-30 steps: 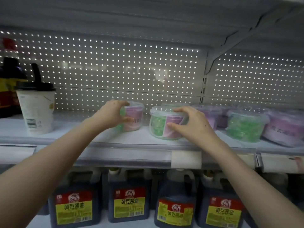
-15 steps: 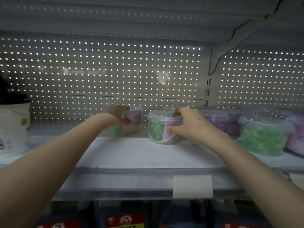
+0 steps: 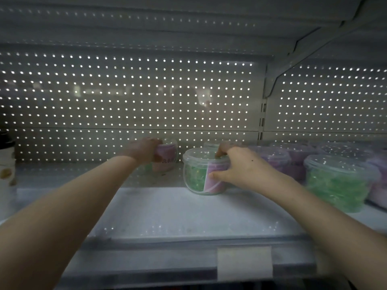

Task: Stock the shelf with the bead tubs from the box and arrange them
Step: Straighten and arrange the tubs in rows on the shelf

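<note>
My left hand (image 3: 144, 150) grips a clear bead tub with a pink label (image 3: 167, 156) deep on the white shelf (image 3: 178, 212), close to the perforated back panel. My right hand (image 3: 240, 166) holds a second clear tub of green beads with a pink label (image 3: 199, 174); the thumb lies on its front and the fingers reach over its lid. Both tubs stand upright. Another tub lid (image 3: 211, 145) shows behind the right-hand tub. To the right stand more tubs: a green one (image 3: 337, 183) in front and purple ones (image 3: 278, 159) behind it.
A white cup with a dark lid (image 3: 7, 170) stands at the shelf's left end. The perforated back panel (image 3: 129, 93) and a shelf overhead close in the space. A blank price-tag holder (image 3: 245, 263) sits on the shelf's front rail.
Both hands have pushed their tubs further back on the shelf. My view has come closer and risen, so the soy-sauce bottles below have left the picture.
</note>
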### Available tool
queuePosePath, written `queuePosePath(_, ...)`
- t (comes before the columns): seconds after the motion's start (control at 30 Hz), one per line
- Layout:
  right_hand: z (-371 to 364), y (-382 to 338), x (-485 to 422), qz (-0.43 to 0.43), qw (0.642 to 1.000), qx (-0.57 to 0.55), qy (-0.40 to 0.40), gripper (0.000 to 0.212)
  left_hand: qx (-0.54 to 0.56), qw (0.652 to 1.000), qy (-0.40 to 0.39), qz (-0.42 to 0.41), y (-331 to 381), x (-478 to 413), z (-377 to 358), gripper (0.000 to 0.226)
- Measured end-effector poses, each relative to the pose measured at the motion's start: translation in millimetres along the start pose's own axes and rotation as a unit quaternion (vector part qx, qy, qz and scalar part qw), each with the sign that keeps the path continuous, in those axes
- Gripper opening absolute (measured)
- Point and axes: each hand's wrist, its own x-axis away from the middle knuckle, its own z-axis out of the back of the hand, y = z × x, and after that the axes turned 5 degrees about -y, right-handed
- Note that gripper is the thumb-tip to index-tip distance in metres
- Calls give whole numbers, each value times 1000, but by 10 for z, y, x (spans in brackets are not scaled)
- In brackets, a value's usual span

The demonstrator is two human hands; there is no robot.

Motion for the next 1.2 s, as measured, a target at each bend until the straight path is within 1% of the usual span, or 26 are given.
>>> queuePosePath(0.07, 4, 1, 19, 0, 1000, -1, 1, 50, -8, 1000, -8, 2, 45, 7, 27, 52)
queuePosePath(0.13, 1, 2, 30, 4, 1000, -4, 2, 49, -15, 1000, 6, 9, 48, 42, 57, 54)
queuePosePath(0.23, -9, 3, 24, 5, 1000, -7, 3, 50, -25, 999, 21, 17, 25, 141, 116, 69)
queuePosePath(0.3, -7, -6, 9, 8, 1000, -9, 5, 49, -20, 999, 26, 19, 32, 256, 196, 72)
queuePosePath(0.47, -19, -121, -16, 43, 998, -33, 12, 47, 49, 997, 48, 18, -39, 743, 332, 50)
queuePosePath(0.6, -55, -313, -65, 71, 997, -32, -4, 46, 37, 996, 85, 8, -166, 1211, 276, 39)
queuePosePath(0.77, -127, -684, -197, 117, 993, -15, -27, 50, 71, 992, 101, 29, -302, 1527, 238, 33)
queuePosePath(0.9, -253, -927, -286, 118, 993, -18, -4, 49, 86, 989, 117, 37, -397, 1679, 223, 31)
queuePosePath(1.03, -355, -1124, -352, 125, 992, -28, -2, 51, 91, 986, 130, 47, -411, 1752, 204, 30)
queuePosePath(1.1, -341, -1138, -378, 134, 990, -51, -9, 52, 98, 986, 128, 45, -397, 1776, 202, 29)
queuePosePath(1.2, -252, -976, -316, 135, 984, -113, -16, 48, 106, 985, 130, 41, -340, 1789, 206, 30)
